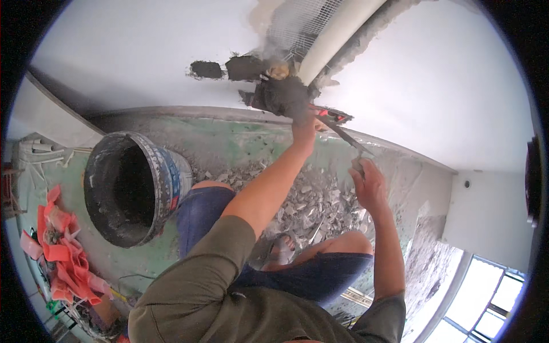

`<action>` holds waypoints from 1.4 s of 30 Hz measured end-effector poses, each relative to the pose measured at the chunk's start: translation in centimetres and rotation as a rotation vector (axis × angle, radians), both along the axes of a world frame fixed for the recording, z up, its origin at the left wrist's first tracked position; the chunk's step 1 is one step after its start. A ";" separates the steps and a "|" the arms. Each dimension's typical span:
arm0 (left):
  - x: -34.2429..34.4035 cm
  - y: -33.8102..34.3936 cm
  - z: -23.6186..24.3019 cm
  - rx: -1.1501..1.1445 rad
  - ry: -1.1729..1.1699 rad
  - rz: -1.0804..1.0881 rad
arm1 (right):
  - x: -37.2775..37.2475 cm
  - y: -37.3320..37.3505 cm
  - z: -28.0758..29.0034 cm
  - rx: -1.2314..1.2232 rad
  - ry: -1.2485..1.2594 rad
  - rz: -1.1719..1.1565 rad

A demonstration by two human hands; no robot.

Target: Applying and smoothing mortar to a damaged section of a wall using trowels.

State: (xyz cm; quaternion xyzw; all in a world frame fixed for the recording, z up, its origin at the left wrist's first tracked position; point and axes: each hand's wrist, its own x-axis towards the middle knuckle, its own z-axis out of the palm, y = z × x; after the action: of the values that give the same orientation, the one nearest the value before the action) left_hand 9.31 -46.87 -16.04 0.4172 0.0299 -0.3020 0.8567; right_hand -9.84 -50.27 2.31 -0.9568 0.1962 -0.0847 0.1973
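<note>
My right hand point(369, 186) grips the handle of a long trowel point(340, 128), whose blade slants up-left to the wall. My left hand point(304, 128) is raised against dark wet mortar point(286, 94) at the wall's lower part, its fingers largely hidden behind the mortar and blade; what they hold is unclear. A white pipe point(337, 37) runs down the wall into this patch, beside exposed mesh point(300, 23). Red strips point(338, 116) show in a narrow slot right of the mortar.
A large bucket point(177, 168) with dark inner sides stands left of my knees. Broken rubble point(306, 208) lies between my legs and the wall. A heap of red plastic sheeting point(63, 251) lies at the left. A window point(480, 297) is at the lower right.
</note>
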 end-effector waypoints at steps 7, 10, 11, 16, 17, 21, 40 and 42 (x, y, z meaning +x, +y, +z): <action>0.5 -0.5 2.3 0.045 0.076 0.105 | 2.7 -3.4 -0.4 -0.144 0.061 0.131; 0.9 -0.5 2.3 0.041 0.080 0.110 | 4.6 -4.6 0.1 -0.227 0.067 0.169; 1.1 -0.4 2.2 0.037 0.075 0.100 | 5.5 -4.8 0.4 -0.238 0.083 0.189; 0.9 -0.2 2.6 -0.023 0.090 0.076 | 8.5 -6.0 0.4 -0.285 0.144 0.270; 0.8 -0.2 2.7 -0.034 0.089 0.069 | 8.9 -6.3 0.0 -0.287 0.143 0.270; 0.8 -0.4 3.0 -0.061 0.073 0.053 | 10.1 -7.0 -0.7 -0.282 0.166 0.266; 1.3 -1.1 1.7 0.019 0.116 0.130 | 11.7 -1.4 3.3 -0.289 0.307 -0.121; 1.4 -1.3 1.5 0.010 0.149 0.136 | 10.6 -1.4 4.1 -0.250 0.352 -0.147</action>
State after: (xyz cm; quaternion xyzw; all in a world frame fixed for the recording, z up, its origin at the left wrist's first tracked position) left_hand 10.74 -48.15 -14.53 0.3948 0.1234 -0.2734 0.8684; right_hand 0.78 -51.65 6.37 -0.9570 0.2847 0.0457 0.0333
